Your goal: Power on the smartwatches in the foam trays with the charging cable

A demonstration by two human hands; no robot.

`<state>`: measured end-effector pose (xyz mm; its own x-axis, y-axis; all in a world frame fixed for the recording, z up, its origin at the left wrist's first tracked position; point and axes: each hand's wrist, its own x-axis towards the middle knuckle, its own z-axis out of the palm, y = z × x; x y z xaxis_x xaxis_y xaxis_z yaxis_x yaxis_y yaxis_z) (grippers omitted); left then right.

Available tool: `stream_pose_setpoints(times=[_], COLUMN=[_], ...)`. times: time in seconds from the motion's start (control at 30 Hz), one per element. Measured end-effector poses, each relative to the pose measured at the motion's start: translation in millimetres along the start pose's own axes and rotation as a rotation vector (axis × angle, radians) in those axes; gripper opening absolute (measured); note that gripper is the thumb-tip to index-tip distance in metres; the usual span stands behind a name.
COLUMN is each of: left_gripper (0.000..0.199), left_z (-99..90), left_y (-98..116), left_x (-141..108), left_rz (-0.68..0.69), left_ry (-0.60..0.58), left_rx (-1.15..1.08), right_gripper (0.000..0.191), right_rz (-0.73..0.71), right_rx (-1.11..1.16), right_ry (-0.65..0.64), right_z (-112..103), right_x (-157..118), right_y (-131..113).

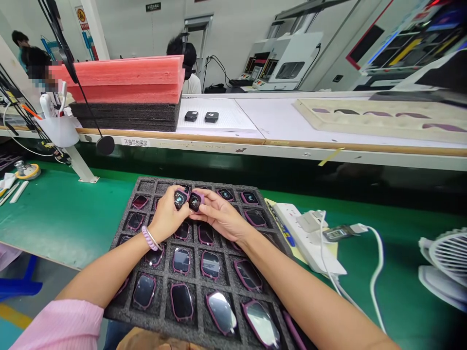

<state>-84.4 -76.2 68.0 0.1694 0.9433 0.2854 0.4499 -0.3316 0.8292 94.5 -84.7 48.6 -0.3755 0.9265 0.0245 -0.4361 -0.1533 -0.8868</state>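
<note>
A smartwatch (pixel 180 199) with a lit screen is gripped in my left hand (pixel 168 214), which has a lilac coil band at the wrist. Beside it, my right hand (pixel 221 214) holds a second lit smartwatch (pixel 196 201) in a purple case between thumb and fingers. Both watches are close together over the far part of a dark foam tray (pixel 197 260). Its compartments hold several purple-framed watches, such as a dark-screened watch (pixel 181 301) near the front and a lit watch (pixel 250 197) at the far right. My hands and forearms cover some compartments.
Right of the tray lie a white power strip (pixel 292 228) with cables and a white fan (pixel 448 257). A shelf (pixel 219 141) above carries red foam sheets (pixel 124 80), two small black devices (pixel 211 117) and a beige tray (pixel 365 119). Tools (pixel 18 192) lie left; people are beyond.
</note>
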Motion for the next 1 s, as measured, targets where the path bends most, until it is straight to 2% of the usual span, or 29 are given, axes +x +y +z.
stream_pose_setpoints(times=[0.27, 0.73, 1.0], left_gripper=[0.037, 0.037, 0.037], left_z=[0.9, 0.1, -0.2], left_y=[-0.1, 0.0, 1.6], left_x=[-0.4, -0.8, -1.7], left_rz=[0.006, -0.021, -0.018], left_ry=[0.001, 0.004, 0.002], left_rx=[-0.003, 0.021, 0.022], right_gripper=[0.046, 0.042, 0.044], right_rz=[0.005, -0.025, -0.033], right_rx=[-0.006, 0.002, 0.003], right_ry=[0.002, -0.069, -0.049], right_z=[1.8, -0.8, 0.0], right_x=[-0.1, -0.7, -1.4], right_y=[-0.7, 0.9, -0.1])
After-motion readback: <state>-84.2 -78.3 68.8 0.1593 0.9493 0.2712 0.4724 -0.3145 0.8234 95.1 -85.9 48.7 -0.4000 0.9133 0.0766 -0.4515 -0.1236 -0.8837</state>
